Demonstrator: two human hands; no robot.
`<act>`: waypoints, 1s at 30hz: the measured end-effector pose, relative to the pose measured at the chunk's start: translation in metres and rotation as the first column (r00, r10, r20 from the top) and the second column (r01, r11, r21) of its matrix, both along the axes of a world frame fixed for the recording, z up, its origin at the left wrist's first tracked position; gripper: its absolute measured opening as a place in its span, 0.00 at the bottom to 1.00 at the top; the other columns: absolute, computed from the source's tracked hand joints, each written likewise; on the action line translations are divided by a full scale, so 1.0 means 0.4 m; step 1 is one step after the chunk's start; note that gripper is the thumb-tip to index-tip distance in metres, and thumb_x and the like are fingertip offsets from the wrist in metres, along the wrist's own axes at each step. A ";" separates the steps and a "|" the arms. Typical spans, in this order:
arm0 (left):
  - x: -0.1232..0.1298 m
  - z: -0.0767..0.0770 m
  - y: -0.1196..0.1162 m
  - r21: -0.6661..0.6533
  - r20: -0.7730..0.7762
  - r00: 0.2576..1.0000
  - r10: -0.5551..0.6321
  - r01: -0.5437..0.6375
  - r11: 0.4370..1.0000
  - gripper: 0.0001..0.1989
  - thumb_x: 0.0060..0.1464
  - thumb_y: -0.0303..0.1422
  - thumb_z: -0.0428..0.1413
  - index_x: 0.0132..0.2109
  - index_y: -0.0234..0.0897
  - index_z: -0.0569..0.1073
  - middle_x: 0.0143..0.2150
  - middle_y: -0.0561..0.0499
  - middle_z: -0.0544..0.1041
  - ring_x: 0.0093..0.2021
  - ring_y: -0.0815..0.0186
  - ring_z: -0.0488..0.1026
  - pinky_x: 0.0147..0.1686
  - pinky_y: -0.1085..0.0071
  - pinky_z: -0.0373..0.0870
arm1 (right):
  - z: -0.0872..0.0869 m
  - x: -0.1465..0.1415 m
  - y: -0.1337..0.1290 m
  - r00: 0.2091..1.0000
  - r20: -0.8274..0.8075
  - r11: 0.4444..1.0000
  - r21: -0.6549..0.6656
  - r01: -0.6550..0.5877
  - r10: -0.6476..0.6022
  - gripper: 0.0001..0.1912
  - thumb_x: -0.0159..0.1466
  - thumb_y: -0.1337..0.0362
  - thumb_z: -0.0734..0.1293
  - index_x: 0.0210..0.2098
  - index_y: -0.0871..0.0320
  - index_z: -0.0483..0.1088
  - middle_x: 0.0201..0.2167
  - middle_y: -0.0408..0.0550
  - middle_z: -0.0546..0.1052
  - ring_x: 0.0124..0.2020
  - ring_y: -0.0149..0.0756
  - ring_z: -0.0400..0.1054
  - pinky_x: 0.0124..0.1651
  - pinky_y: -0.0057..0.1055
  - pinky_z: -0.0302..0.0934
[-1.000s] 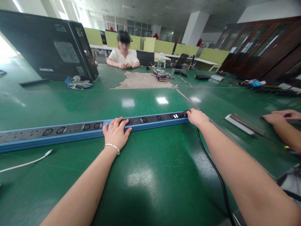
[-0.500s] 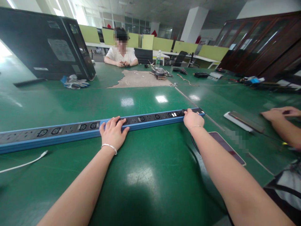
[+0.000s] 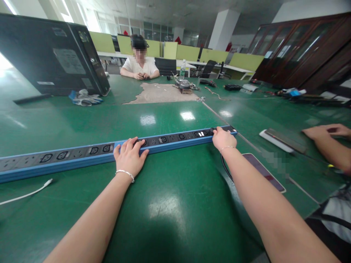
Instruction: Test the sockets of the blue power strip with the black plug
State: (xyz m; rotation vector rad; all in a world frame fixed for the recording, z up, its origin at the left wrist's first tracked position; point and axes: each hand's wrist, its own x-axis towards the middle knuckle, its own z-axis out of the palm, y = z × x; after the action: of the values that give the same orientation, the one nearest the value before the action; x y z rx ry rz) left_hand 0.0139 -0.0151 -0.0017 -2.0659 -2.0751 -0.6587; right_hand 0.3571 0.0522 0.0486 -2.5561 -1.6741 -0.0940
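Note:
A long blue power strip (image 3: pixel 161 149) with black sockets lies across the green table. My left hand (image 3: pixel 130 157) grips it near the middle, fingers draped over the top and thumb by the front side. Toward the strip's right end, my right hand (image 3: pixel 224 138) is closed around a black plug (image 3: pixel 212 130), mostly hidden by the fingers. A black cord (image 3: pixel 225 168) runs down from beneath that hand. How deep the plug sits in the socket cannot be seen.
A phone (image 3: pixel 263 171) lies beside my right forearm. Farther right are a white-edged box (image 3: pixel 276 140) and another person's hands (image 3: pixel 318 132). A white cable (image 3: pixel 30 195) lies at left, gloves (image 3: pixel 85 98) by a black computer case (image 3: pixel 60 58). Someone sits across the table.
The whole view has shifted very slightly. Both hands keep their places on the power strip and the plug.

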 end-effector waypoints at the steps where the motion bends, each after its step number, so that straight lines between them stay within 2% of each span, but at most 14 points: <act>1: 0.000 -0.001 0.000 0.001 -0.003 1.000 0.001 -0.001 1.000 0.21 0.57 0.44 0.46 0.55 0.47 0.69 0.61 0.48 0.66 0.60 0.54 0.60 0.60 0.51 0.46 | 0.002 0.002 0.001 1.000 0.004 1.000 -0.009 -0.011 0.011 0.22 0.67 0.58 0.50 0.50 0.57 0.67 0.42 0.61 0.76 0.45 0.47 0.70 0.43 0.40 0.62; 8: -0.002 -0.003 0.002 0.009 -0.018 1.000 0.006 -0.006 1.000 0.21 0.57 0.45 0.46 0.55 0.47 0.69 0.60 0.49 0.67 0.60 0.54 0.61 0.60 0.51 0.46 | 0.035 0.019 0.032 0.998 -0.031 0.993 -0.103 -0.058 0.055 0.18 0.64 0.59 0.54 0.43 0.56 0.72 0.44 0.58 0.76 0.46 0.46 0.70 0.45 0.39 0.62; 11: -0.002 0.000 0.002 0.005 -0.017 1.000 0.003 -0.003 1.000 0.21 0.57 0.45 0.46 0.55 0.47 0.69 0.60 0.49 0.67 0.60 0.54 0.61 0.59 0.51 0.47 | 0.017 0.009 0.017 0.999 -0.036 0.998 -0.048 -0.031 0.029 0.20 0.66 0.58 0.52 0.47 0.57 0.70 0.44 0.60 0.75 0.46 0.49 0.70 0.45 0.41 0.62; 15: -0.002 0.001 0.001 -0.003 -0.021 1.000 0.007 -0.007 1.000 0.21 0.57 0.45 0.46 0.55 0.47 0.68 0.60 0.49 0.67 0.60 0.55 0.61 0.60 0.52 0.47 | -0.017 -0.004 -0.012 0.997 -0.070 0.998 0.044 0.034 -0.031 0.24 0.67 0.56 0.50 0.57 0.56 0.63 0.43 0.62 0.75 0.44 0.49 0.71 0.44 0.42 0.62; 20: 0.000 -0.001 0.001 0.012 -0.016 1.000 0.008 -0.008 1.000 0.20 0.57 0.45 0.46 0.54 0.47 0.69 0.60 0.49 0.67 0.60 0.55 0.61 0.60 0.52 0.47 | -0.031 0.001 -0.014 0.992 -0.121 0.995 0.085 0.056 -0.045 0.25 0.66 0.55 0.51 0.58 0.55 0.63 0.44 0.61 0.75 0.44 0.49 0.71 0.44 0.42 0.62; 24: -0.001 -0.003 0.002 0.023 -0.006 1.000 0.002 -0.002 1.000 0.20 0.57 0.45 0.46 0.54 0.47 0.69 0.60 0.49 0.67 0.60 0.54 0.61 0.59 0.52 0.47 | -0.017 0.008 0.003 0.990 -0.134 0.996 0.065 0.059 -0.050 0.24 0.66 0.55 0.52 0.56 0.55 0.65 0.46 0.60 0.75 0.45 0.49 0.70 0.45 0.42 0.62; 30: -0.002 0.000 0.002 0.016 0.009 1.000 -0.010 0.010 1.000 0.20 0.57 0.44 0.46 0.54 0.46 0.69 0.60 0.48 0.67 0.60 0.54 0.61 0.59 0.52 0.47 | 0.023 0.020 0.042 0.996 -0.092 0.998 -0.062 -0.012 0.006 0.21 0.63 0.58 0.55 0.46 0.60 0.73 0.46 0.61 0.75 0.47 0.47 0.70 0.47 0.39 0.62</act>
State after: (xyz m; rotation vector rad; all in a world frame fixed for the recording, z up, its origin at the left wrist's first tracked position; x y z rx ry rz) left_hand 0.0131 -0.0143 -0.0017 -2.0703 -2.0589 -0.6847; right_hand 0.3650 0.0691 0.0577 -2.5538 -1.6812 0.0765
